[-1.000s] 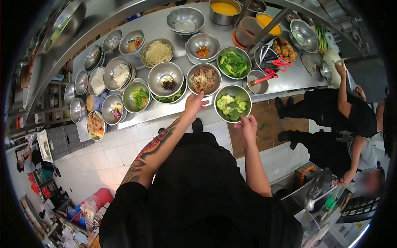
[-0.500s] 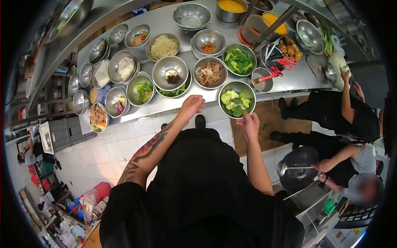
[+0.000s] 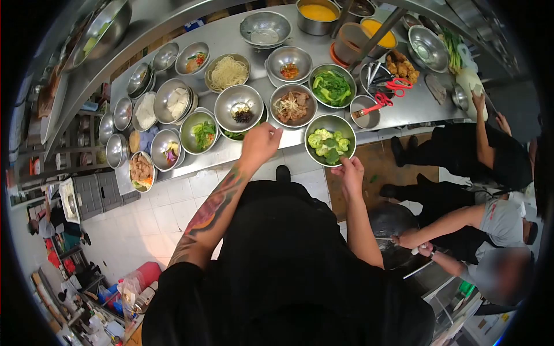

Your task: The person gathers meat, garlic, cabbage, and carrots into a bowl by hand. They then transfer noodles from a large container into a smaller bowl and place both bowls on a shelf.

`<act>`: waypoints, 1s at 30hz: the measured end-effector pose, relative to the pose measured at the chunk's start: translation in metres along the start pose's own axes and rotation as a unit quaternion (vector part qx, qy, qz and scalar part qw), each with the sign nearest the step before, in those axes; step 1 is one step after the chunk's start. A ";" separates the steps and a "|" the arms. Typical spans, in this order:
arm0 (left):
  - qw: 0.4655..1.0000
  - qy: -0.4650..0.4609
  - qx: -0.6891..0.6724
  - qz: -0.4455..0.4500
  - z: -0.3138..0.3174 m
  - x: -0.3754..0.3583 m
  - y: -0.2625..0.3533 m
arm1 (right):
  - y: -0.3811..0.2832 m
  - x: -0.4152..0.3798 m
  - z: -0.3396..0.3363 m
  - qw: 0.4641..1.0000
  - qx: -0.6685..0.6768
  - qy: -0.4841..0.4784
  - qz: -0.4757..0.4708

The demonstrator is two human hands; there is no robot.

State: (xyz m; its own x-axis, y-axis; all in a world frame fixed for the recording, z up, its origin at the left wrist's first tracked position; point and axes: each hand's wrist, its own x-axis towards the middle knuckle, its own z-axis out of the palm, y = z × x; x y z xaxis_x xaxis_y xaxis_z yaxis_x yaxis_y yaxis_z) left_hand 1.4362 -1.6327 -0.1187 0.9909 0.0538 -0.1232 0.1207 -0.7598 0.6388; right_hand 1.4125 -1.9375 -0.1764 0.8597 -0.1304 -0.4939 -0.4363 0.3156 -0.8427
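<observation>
Broccoli bowl [image 3: 330, 140], near rim in right hand's [image 3: 350, 172] grip

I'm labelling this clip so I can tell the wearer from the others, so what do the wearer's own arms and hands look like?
Both the left hand and right hand are ungloved. The left forearm bears a large tattoo in red and dark tones; no tattoo shows on the right forearm. The black sleeves end near the elbows.
</observation>
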 end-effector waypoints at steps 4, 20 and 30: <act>0.786 -0.266 -0.451 -0.328 0.042 0.036 0.007 | -0.005 -0.004 0.006 1.000 0.004 0.012 0.017; 0.807 -0.140 -0.556 -0.141 -0.024 0.000 0.001 | -0.010 -0.019 0.034 0.995 -0.034 0.096 -0.013; 0.867 -0.065 -0.480 -0.120 -0.098 -0.036 -0.064 | 0.017 0.012 0.091 0.997 -0.025 -0.033 0.070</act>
State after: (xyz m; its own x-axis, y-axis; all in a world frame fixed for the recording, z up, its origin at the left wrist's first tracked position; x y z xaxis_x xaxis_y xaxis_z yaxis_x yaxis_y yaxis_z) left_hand 1.3988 -1.5223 -0.0804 0.9232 0.0141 -0.3840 0.3773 0.1560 0.9128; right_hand 1.4393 -1.8486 -0.1766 0.8040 -0.0249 -0.5941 -0.5650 0.2796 -0.7763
